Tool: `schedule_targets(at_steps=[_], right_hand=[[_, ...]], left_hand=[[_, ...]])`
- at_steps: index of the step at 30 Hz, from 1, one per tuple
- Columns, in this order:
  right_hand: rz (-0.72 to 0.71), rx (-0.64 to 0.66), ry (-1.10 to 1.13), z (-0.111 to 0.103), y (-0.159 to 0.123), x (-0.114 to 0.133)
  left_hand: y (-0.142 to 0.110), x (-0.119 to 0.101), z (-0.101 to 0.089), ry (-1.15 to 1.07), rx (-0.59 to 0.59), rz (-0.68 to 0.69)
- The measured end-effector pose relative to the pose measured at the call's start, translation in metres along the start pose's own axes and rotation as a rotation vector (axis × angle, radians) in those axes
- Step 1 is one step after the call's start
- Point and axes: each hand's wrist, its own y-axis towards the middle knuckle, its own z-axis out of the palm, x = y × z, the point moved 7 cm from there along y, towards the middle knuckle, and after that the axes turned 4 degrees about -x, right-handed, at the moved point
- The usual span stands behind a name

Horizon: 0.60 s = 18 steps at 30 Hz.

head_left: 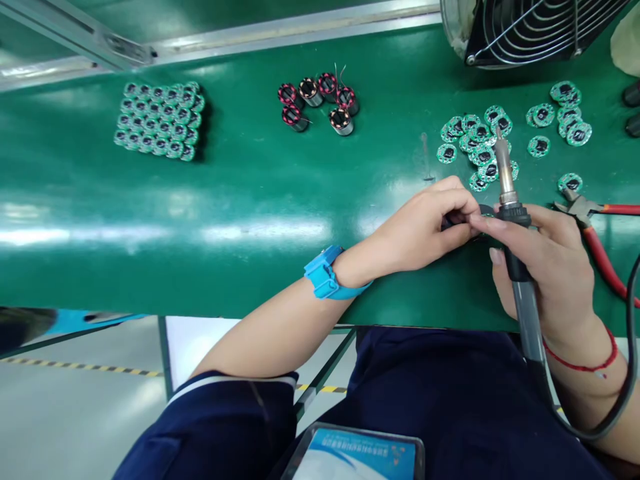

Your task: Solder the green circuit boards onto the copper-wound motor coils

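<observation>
In my right hand [555, 267] is a soldering iron [507, 183], its tip pointing away from me over the loose round circuit boards [481, 155]. The index finger of that hand reaches toward the fingertips of my left hand [430, 220]. Pinched in my left hand is a small dark part [487, 210] with a bit of green on it, mostly hidden by the fingers. A blue wrist strap [325, 273] circles my left wrist. Close to my right hand lie red-handled cutters [583, 208], their jaws by a single round circuit board [571, 182].
Several wire-wound motor stators [311, 92] stand at the back middle of the green table [240, 193]. A block of stacked circuit boards [157, 120] sits at the left. At the back right is a fan [535, 30]. The iron's cable [631, 347] loops past my right forearm.
</observation>
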Motion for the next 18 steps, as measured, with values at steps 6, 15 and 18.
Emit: schedule_targets(at_steps=[6, 15, 18], right_hand=[[0.017, -0.079, -0.092, -0.005, 0.001, -0.005], [0.188, -0.176, 0.062, -0.011, 0.003, -0.008], [0.212, -0.302, 0.116, -0.017, 0.000, -0.009]], left_hand=[[-0.001, 0.002, -0.003, -0.032, -0.075, -0.054], [0.000, 0.001, -0.004, 0.046, -0.128, -0.091], [0.001, 0.002, -0.003, 0.080, -0.112, -0.105]])
